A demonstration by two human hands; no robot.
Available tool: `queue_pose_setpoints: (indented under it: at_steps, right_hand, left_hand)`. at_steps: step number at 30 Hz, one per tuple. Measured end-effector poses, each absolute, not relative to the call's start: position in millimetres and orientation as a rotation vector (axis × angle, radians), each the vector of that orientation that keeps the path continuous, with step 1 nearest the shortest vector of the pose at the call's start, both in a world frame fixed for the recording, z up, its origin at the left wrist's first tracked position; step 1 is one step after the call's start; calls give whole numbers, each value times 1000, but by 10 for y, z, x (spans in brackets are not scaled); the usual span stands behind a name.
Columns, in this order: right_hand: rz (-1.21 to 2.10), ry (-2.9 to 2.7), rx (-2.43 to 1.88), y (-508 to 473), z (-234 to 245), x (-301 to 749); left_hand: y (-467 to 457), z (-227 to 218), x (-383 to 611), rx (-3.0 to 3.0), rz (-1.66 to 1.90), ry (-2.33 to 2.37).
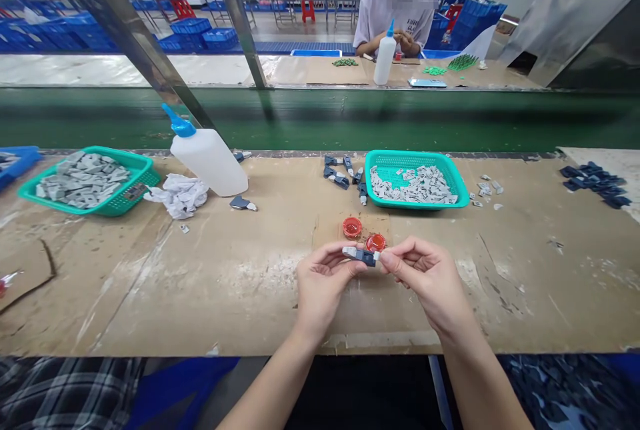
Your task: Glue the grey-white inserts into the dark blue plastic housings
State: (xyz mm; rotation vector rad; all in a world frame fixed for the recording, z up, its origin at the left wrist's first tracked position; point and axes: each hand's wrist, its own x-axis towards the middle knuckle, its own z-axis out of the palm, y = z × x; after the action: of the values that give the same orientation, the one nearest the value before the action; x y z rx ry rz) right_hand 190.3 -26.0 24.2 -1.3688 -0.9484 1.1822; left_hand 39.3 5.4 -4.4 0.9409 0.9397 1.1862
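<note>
Between thumb and fingers, my left hand (pixel 323 283) holds a small dark-blue and light-grey plastic part (pixel 361 255) above the cardboard-covered table. At its right end, my right hand (pixel 425 273) pinches a small whitish-grey piece (pixel 377 255), which touches the dark part. Just behind my fingers sit two red caps, one (pixel 352 227) at the left and one (pixel 375 242) partly hidden, both with a wet-looking shine inside. Farther back, a green basket (pixel 467 198) contains many small grey pieces. Several dark-blue and grey parts (pixel 336 178) lie to its left.
At the left stand a white squeeze bottle (pixel 210 162), crumpled white tissue (pixel 183 195) and another green basket (pixel 30 198) of grey parts. Dark-blue pieces (pixel 595 183) lie far right. Beyond the green conveyor belt (pixel 310 117), another person (pixel 393 13) sits at a bench.
</note>
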Motion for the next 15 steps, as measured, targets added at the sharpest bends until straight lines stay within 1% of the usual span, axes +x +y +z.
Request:
queue_pose_setpoints:
  at_steps: [9,15]
  right_hand:
    - [1282,-976,-1385,-223,180,1886]
    - [1621,-985,-1315,-283,229,1916]
  left_hand:
    - [11,-18,414,914,1217,936]
    - [-29,-48,340,1055,1171,854]
